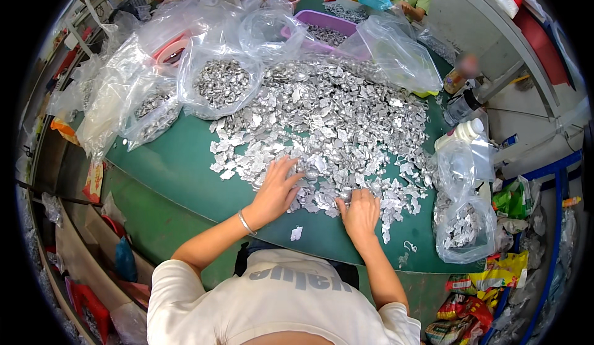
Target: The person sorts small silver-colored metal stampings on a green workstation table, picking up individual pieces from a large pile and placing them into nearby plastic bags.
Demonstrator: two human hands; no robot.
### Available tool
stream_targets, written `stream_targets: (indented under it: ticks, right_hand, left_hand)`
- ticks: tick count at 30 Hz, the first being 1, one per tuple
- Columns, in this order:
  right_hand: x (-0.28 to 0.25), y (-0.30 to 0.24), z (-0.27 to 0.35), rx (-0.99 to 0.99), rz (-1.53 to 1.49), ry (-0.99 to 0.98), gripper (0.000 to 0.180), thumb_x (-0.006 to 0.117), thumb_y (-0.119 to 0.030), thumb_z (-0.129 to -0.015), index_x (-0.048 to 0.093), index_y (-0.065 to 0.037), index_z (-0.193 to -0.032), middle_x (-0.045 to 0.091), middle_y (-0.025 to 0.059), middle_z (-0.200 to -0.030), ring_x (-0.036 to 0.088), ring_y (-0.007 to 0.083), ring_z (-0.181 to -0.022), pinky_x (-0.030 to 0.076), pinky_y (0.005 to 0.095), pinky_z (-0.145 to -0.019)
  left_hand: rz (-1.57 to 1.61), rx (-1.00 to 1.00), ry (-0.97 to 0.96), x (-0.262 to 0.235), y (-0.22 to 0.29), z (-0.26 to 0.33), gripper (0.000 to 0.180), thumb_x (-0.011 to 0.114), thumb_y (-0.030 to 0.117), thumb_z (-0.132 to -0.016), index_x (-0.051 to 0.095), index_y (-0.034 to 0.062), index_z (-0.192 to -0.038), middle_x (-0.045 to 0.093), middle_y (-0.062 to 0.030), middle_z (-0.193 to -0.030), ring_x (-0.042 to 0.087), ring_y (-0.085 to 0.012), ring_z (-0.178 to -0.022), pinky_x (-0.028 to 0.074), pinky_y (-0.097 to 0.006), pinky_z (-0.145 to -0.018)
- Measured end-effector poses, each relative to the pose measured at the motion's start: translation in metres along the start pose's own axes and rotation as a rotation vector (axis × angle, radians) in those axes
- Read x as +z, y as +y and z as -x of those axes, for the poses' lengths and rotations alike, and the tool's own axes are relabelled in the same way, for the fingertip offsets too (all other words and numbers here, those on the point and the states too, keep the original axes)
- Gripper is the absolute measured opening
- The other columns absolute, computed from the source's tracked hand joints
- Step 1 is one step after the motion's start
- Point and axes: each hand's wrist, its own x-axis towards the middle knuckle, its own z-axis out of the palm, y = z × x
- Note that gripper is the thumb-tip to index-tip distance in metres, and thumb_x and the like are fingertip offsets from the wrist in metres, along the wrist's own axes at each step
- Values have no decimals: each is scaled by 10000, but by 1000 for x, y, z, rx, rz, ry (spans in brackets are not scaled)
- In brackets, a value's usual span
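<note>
Fingers of the left hand lie spread flat on the near edge of the heap of silvery metal scraps covering the green tabletop. Right hand rests beside it, fingertips curled and pinching small scraps. Clear bags of scraps stand behind the heap.

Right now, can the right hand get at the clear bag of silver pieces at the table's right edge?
Probably yes. The right hand rests on the near edge of the pile of silver pieces, and the clear bag sits just to its right on the green table. Only scattered pieces lie between them; nothing blocks the way.
</note>
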Motion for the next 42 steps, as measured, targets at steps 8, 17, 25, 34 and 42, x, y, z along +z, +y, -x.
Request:
stream_targets:
  ticks: [8,17,25,34,42]
  right_hand:
    - [-12,65,-1,378,-1328,184,163,666,-125,-827,589,-20,-925,588,88,-864,549,177,-688,421,271,-546]
    - [-23,88,8,549,-2013,4,162,584,-161,-893,538,-50,-1001,594,130,-949,574,184,-699,434,249,-494]
    - [-29,92,5,695,-2552,-31,215,544,-25,-856,525,-31,-1070,551,100,-905,563,211,-784,484,260,-555]
    - [-21,99,2,364,-1024,40,257,657,-101,-811,601,-21,-1049,563,123,-855,615,249,-799,529,369,-702]
    - [-17,67,-21,145,-86,-84,320,736,-180,-751,627,-63,-1027,508,137,-1061,614,346,-855,497,447,-669]
  left_hand:
    - [144,-7,39,-8,12,1,374,655,19,-792,570,48,-1155,425,-167,-1340,355,-384,-1302,318,-456,-1071]
    - [165,182,-85,44,42,-22,438,665,105,-800,518,34,-1207,523,-150,-1182,482,-333,-1139,392,-416,-972]
    - [7,193,-139,93,77,-58,312,696,115,-723,545,45,-986,526,-91,-913,511,-280,-912,391,-392,-789]
    - [678,-141,24,76,59,-58,142,626,116,-869,580,18,-960,596,-68,-791,589,-168,-740,483,-302,-691]
    - [1739,-786,-100,37,48,-57,188,452,156,-964,576,24,-1014,616,-61,-879,578,-145,-766,502,-277,-731]
